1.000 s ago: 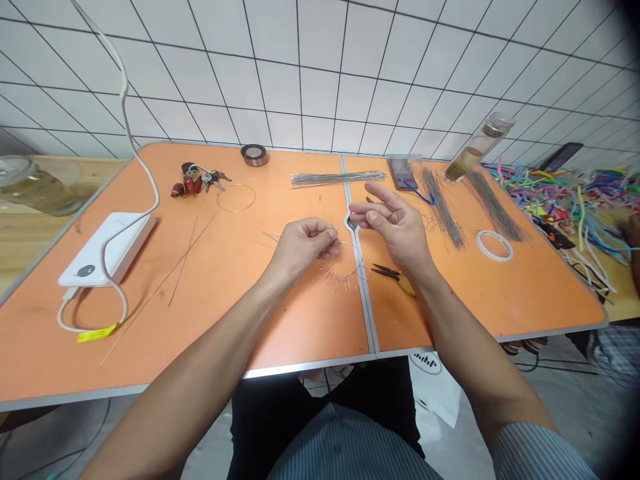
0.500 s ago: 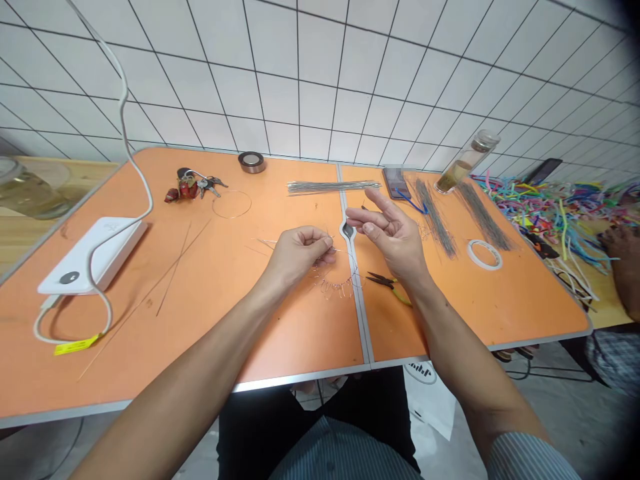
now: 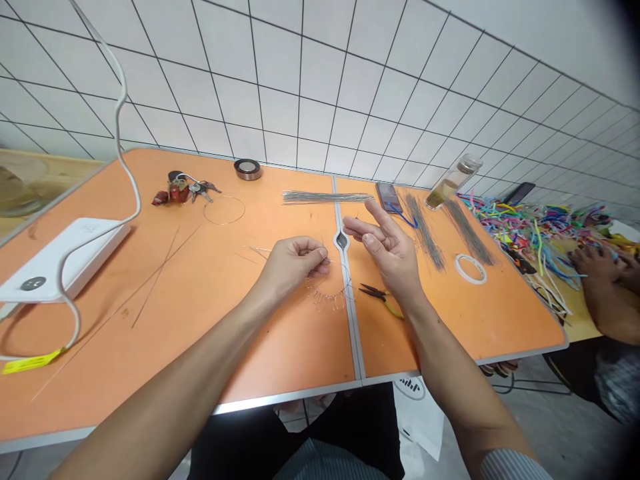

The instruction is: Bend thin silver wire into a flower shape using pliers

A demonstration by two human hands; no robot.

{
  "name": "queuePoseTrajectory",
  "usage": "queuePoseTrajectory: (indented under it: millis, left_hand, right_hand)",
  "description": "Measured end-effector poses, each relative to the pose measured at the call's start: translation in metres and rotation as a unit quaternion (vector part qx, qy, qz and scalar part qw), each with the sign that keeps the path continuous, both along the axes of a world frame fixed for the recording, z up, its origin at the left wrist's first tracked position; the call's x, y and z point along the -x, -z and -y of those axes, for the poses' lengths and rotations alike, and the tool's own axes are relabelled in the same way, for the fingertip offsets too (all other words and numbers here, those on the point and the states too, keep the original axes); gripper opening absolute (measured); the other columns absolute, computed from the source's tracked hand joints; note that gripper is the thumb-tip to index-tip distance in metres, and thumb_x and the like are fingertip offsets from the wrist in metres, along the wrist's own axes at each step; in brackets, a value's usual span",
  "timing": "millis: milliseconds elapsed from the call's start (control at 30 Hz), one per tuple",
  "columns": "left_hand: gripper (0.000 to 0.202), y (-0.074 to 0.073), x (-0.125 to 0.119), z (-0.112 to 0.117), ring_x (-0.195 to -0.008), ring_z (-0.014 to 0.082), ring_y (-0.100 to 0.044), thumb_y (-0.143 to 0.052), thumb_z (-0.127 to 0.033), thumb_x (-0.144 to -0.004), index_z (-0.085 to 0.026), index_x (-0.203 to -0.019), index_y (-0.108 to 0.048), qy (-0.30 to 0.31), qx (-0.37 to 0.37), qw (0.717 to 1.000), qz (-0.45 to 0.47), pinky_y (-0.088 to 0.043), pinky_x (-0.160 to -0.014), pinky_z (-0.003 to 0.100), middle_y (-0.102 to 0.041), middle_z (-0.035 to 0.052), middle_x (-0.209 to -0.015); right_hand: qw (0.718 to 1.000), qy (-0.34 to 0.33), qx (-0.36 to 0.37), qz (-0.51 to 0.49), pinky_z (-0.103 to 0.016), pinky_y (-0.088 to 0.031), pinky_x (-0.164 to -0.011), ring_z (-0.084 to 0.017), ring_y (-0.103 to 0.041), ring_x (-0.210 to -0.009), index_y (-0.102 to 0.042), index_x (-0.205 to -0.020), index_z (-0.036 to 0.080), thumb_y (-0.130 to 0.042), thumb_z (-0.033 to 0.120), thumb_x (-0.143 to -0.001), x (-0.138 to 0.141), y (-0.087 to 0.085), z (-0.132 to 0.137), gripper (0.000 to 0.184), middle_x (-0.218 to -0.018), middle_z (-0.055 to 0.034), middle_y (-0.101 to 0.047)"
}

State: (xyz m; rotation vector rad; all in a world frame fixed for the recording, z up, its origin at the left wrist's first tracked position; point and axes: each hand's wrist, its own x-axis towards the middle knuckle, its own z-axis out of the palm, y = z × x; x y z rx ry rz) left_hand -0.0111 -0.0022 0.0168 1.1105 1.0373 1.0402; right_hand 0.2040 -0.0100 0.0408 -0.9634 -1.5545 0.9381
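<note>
Near the middle of the orange table (image 3: 200,360), my left hand (image 3: 299,261) pinches a thin wire piece (image 3: 331,295), a curved strand with several small bent loops hanging along it. Fine wire ends also stick out to the left of that hand. My right hand (image 3: 387,250) is raised just to the right, palm turned inward and fingers apart, with nothing seen in it. Pliers (image 3: 375,292) with dark jaws and yellow handles lie beneath my right wrist, partly hidden by it.
Bundles of straight wire (image 3: 325,197) lie at the back and right, near a phone (image 3: 389,197), a glass bottle (image 3: 453,181) and a white tape roll (image 3: 471,269). Keys (image 3: 200,191), dark tape (image 3: 248,169) and a white power bank (image 3: 65,257) are leftward. Another person's hands (image 3: 600,273) are far right.
The camera view has turned slightly, so the table things sit further left. My left hand keeps its pinch on the wire piece; my right hand stays raised and spread.
</note>
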Motion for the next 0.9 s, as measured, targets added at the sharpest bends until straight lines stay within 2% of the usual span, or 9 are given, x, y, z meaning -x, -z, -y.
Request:
queuePoseTrajectory:
  millis: [233, 300, 400, 567, 700, 800, 900]
  left_hand:
    - [0.022, -0.002, -0.001, 0.0, -0.066, 0.0157, -0.071, -0.086, -0.035, -0.082, -0.016, -0.077, -0.076, 0.001, 0.015, 1.0, 0.014, -0.055, -0.064, 0.026, -0.078, 0.0077, -0.074]
    - [0.02, -0.003, -0.001, 0.0, -0.066, 0.0154, -0.072, -0.087, -0.032, -0.081, -0.017, -0.076, -0.075, 0.004, 0.028, 0.999, 0.025, -0.056, -0.065, 0.027, -0.078, 0.0072, -0.075]
    - [0.018, -0.003, -0.001, 0.001, -0.066, 0.0151, -0.074, -0.086, -0.029, -0.083, -0.016, -0.077, -0.075, 0.027, 0.03, 0.999, 0.021, -0.057, -0.065, 0.026, -0.079, 0.0073, -0.078]
    - [0.013, -0.001, -0.004, 0.002, -0.067, 0.0155, -0.077, -0.084, -0.023, -0.084, -0.016, -0.079, -0.074, 0.054, 0.058, 0.997, 0.013, -0.057, -0.066, 0.025, -0.078, 0.0058, -0.079]
    - [0.014, 0.0, -0.006, 0.003, -0.065, 0.0155, -0.077, -0.083, -0.022, -0.085, -0.016, -0.078, -0.073, 0.066, 0.066, 0.996, 0.015, -0.058, -0.065, 0.026, -0.076, 0.0042, -0.076]
    - [0.012, 0.0, -0.007, 0.005, -0.064, 0.0162, -0.078, -0.081, -0.018, -0.087, -0.016, -0.078, -0.072, 0.067, 0.071, 0.995, 0.013, -0.059, -0.064, 0.027, -0.076, 0.0035, -0.076]
    - [0.012, 0.0, -0.007, 0.006, -0.065, 0.0167, -0.078, -0.078, -0.016, -0.088, -0.016, -0.077, -0.072, 0.075, 0.074, 0.994, 0.006, -0.059, -0.064, 0.027, -0.075, 0.0033, -0.076]
  right_hand:
    - [1.0, 0.011, 0.015, -0.004, -0.055, -0.055, -0.123, -0.03, -0.077, -0.132, -0.059, -0.164, 0.035, -0.075, 0.061, -0.103, 0.0, 0.004, -0.003, 0.069, -0.143, -0.0082, -0.08]
    - [0.999, 0.008, 0.035, -0.003, -0.053, -0.058, -0.12, -0.029, -0.079, -0.128, -0.068, -0.152, 0.032, -0.081, 0.062, -0.098, 0.003, 0.007, -0.005, 0.063, -0.137, -0.0084, -0.083]
    - [0.997, -0.004, 0.073, 0.01, -0.048, -0.061, -0.111, -0.028, -0.08, -0.117, -0.081, -0.12, 0.026, -0.087, 0.062, -0.092, 0.009, 0.012, -0.008, 0.046, -0.121, -0.0085, -0.086]
    - [0.993, 0.003, 0.082, 0.087, -0.039, -0.06, -0.089, -0.024, -0.072, -0.094, -0.079, -0.089, 0.024, -0.085, 0.064, -0.092, 0.019, 0.014, -0.008, 0.041, -0.094, -0.0051, -0.079]
    - [0.991, 0.003, 0.09, 0.1, -0.035, -0.054, -0.078, -0.021, -0.066, -0.084, -0.074, -0.083, 0.023, -0.083, 0.05, -0.094, 0.023, 0.011, -0.006, 0.03, -0.086, -0.0031, -0.074]
    - [0.991, 0.005, 0.093, 0.101, -0.034, -0.052, -0.076, -0.02, -0.064, -0.081, -0.073, -0.082, 0.023, -0.079, 0.039, -0.094, 0.025, 0.011, -0.006, 0.021, -0.084, -0.0026, -0.073]
    - [0.99, 0.001, 0.095, 0.103, -0.034, -0.05, -0.074, -0.019, -0.063, -0.08, -0.072, -0.081, 0.023, -0.077, 0.034, -0.093, 0.025, 0.012, -0.007, 0.017, -0.082, -0.0022, -0.072]
